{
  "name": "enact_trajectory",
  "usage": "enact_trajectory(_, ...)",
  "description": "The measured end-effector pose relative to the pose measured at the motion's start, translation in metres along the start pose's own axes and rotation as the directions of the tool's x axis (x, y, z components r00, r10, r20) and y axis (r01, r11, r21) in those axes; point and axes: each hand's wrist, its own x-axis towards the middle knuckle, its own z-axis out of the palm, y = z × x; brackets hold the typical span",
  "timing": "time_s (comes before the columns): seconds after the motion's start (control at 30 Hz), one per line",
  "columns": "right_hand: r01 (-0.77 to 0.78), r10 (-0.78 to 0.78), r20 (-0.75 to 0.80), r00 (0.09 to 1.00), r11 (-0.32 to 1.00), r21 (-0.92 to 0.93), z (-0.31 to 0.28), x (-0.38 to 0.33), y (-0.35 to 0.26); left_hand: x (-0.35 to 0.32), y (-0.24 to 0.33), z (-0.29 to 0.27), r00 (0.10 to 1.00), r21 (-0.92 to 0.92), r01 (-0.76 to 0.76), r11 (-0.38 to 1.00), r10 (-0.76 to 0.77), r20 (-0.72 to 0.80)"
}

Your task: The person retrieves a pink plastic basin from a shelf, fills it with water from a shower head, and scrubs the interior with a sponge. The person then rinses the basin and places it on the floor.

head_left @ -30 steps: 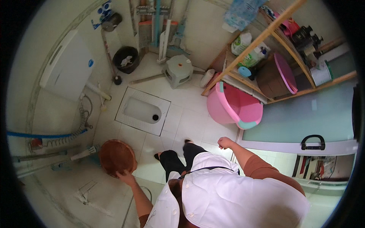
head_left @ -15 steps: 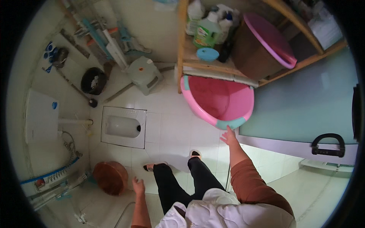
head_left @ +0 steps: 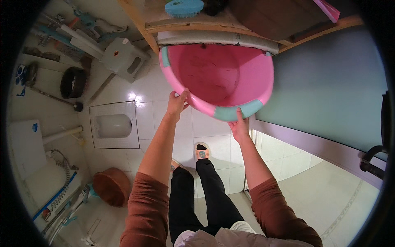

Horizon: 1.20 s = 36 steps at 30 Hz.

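Biggest thing in view is the pink tub [head_left: 218, 78], one of it, round-ish with teal patches on the rim, tipped so its open mouth faces the camera. Inside it's basically bare, just some dark smudges on the bottom, no water that shows. It sits up off the floor, its far rim tucked under the wooden shelf [head_left: 197, 25], with the frosted glass door [head_left: 329, 90] right of the tub.

Both hands are on it. The left hand [head_left: 177, 103] grips the tub's near-left rim, thumb hooked over the edge, the other fingers curled under and mostly hidden. The right hand [head_left: 239, 125] is at the near rim on the teal patch, fingers together and pressed flat up against it from below.

Left of the tub, down on the white tiles, there's one squat toilet [head_left: 112, 125]. Further left and lower than that is one brown basin [head_left: 110, 186], turned over or at least showing no contents. Up-left of the tub sits one small grey stool [head_left: 121, 57], and past that one dark round bucket [head_left: 73, 82], inside too dark to tell.

On the shelf above the tub: one brown tub [head_left: 279, 16] with a pink lid edge, contents hidden, and one teal brush [head_left: 184, 7].

Below the tub, two dark trouser legs and one sandal [head_left: 201, 152] that's clearly visible.
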Motion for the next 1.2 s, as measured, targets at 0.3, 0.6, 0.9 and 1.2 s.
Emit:
enact_trajectory(0.3,-0.007,0.007,-0.003,1.000,1.000,-0.030,0.006,-0.014,-0.006,0.013,-0.011,-0.004,0.987,-0.153,0.063,0.986,-0.039,0.156)
enact_trajectory(0.6,-0.063,0.063,0.001,0.998,0.998,-0.027,0.003,-0.024,-0.009,-0.013,-0.009,-0.003,0.993,-0.142,0.116,0.983,-0.109,0.055)
enact_trajectory(0.9,-0.115,0.114,-0.035,0.993,0.993,-0.031,0.005,-0.035,-0.020,-0.031,-0.004,-0.006,0.983,-0.169,0.185,0.968,-0.181,0.043)
enact_trajectory(1.2,-0.205,0.199,-0.094,0.975,0.977,-0.056,0.003,-0.013,-0.037,-0.023,-0.003,0.010,0.974,-0.208,0.224,0.952,-0.223,0.029)
